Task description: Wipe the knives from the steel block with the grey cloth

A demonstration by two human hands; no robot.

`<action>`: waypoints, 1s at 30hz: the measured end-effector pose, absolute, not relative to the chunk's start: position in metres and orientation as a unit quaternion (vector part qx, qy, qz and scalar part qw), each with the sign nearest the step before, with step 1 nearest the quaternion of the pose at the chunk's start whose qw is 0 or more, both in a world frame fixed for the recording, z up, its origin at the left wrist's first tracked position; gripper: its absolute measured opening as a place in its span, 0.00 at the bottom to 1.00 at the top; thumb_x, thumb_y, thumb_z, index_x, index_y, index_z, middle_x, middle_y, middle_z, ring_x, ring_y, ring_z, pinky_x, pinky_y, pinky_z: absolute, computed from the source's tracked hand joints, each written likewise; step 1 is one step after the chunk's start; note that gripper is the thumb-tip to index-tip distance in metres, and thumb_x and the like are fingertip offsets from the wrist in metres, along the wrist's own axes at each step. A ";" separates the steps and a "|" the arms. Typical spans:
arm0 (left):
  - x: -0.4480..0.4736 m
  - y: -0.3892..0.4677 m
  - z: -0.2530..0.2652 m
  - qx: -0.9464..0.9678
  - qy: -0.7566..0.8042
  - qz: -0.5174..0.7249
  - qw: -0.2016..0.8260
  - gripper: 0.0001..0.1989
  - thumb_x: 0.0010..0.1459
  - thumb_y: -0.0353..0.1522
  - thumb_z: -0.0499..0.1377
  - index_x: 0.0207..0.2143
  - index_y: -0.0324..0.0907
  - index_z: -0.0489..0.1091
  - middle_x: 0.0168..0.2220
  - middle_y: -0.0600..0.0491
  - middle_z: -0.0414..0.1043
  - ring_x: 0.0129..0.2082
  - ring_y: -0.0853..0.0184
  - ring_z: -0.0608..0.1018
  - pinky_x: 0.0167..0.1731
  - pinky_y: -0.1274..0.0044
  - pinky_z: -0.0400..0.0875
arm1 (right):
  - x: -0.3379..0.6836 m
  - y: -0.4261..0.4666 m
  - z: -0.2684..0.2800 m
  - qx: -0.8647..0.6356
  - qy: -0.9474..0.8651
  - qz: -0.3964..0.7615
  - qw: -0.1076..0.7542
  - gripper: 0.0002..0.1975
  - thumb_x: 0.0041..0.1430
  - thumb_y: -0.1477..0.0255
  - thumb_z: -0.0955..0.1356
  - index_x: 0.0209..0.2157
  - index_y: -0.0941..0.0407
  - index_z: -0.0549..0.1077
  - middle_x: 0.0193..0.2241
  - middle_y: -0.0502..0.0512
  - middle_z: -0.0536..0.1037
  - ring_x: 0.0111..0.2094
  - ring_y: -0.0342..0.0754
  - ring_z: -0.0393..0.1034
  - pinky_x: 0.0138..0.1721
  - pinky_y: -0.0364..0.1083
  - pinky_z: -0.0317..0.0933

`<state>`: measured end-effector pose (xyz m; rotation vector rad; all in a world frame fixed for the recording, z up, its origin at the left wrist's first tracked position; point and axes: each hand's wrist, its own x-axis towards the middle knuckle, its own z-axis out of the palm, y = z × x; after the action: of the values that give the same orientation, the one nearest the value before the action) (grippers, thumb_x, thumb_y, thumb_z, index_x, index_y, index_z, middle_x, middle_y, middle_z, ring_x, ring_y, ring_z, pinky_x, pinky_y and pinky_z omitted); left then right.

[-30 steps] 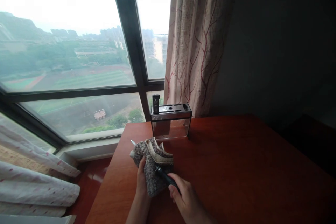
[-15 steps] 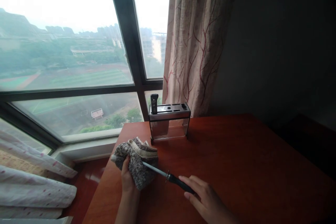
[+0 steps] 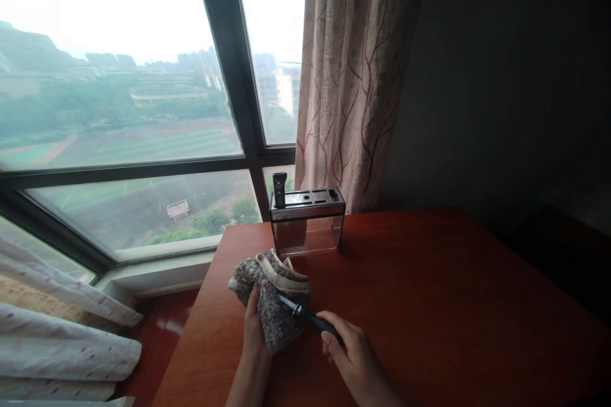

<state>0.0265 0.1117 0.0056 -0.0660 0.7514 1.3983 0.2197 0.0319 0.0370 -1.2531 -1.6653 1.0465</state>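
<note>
My left hand (image 3: 255, 327) is closed around a speckled grey cloth (image 3: 281, 327) with a cream border, its thumb pressed on top. The cloth is folded around the rod of a honing steel (image 3: 317, 323), whose pale tip seems to poke out at the left. Only a short stretch of rod shows between cloth and guard. My right hand (image 3: 351, 350) grips the black handle, thumb and fingers along it. Beyond the cloth stands a knife block (image 3: 310, 211) with a metal top and see-through sides. One black-handled knife (image 3: 279, 189) is upright in its left slot.
The reddish-brown wooden table (image 3: 415, 292) lies under both hands. A large window (image 3: 124, 102) rises behind its left side, with a patterned curtain (image 3: 353, 76) behind the block. White spotted fabric (image 3: 67, 346) is at the lower left.
My left hand and the cloth have moved right, toward the guard. My right hand has shifted slightly left with the handle, and less of the rod shows between them.
</note>
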 end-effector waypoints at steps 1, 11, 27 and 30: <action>0.031 0.111 0.008 -0.027 0.343 0.613 0.711 0.16 0.61 0.32 0.53 0.49 0.38 0.73 0.33 0.47 0.82 0.44 0.55 0.80 0.52 0.65 0.70 | 0.216 0.034 0.038 -0.496 -0.665 0.395 0.396 0.16 0.65 0.66 0.60 0.51 0.54 0.69 0.35 0.56 0.78 0.36 0.48 0.74 0.40 0.46 0.67; 0.038 0.103 0.027 0.004 0.388 0.604 0.696 0.20 0.56 0.32 0.59 0.52 0.37 0.70 0.37 0.47 0.81 0.40 0.54 0.81 0.45 0.64 0.75 | 0.211 0.035 0.037 -0.488 -0.711 0.349 0.368 0.20 0.61 0.71 0.64 0.56 0.50 0.67 0.45 0.56 0.77 0.45 0.50 0.73 0.49 0.46 0.65; 0.006 0.117 0.016 -0.012 0.333 0.683 0.650 0.22 0.61 0.33 0.52 0.57 0.36 0.65 0.38 0.44 0.81 0.40 0.56 0.81 0.49 0.64 0.72 | 0.254 0.025 0.033 -0.496 -0.722 0.308 0.371 0.19 0.59 0.76 0.64 0.51 0.47 0.71 0.37 0.53 0.76 0.36 0.48 0.72 0.39 0.44 0.66; 0.015 0.113 0.018 -0.013 0.363 0.671 0.647 0.21 0.61 0.31 0.53 0.56 0.35 0.66 0.35 0.45 0.82 0.39 0.56 0.82 0.48 0.65 0.73 | 0.247 0.027 0.034 -0.493 -0.729 0.295 0.373 0.21 0.58 0.78 0.63 0.51 0.47 0.70 0.37 0.53 0.75 0.37 0.48 0.72 0.39 0.44 0.66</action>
<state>0.0153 0.1133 0.0178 -0.0286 0.8262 1.5256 0.2474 0.0273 0.0335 -1.2627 -1.8674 0.7569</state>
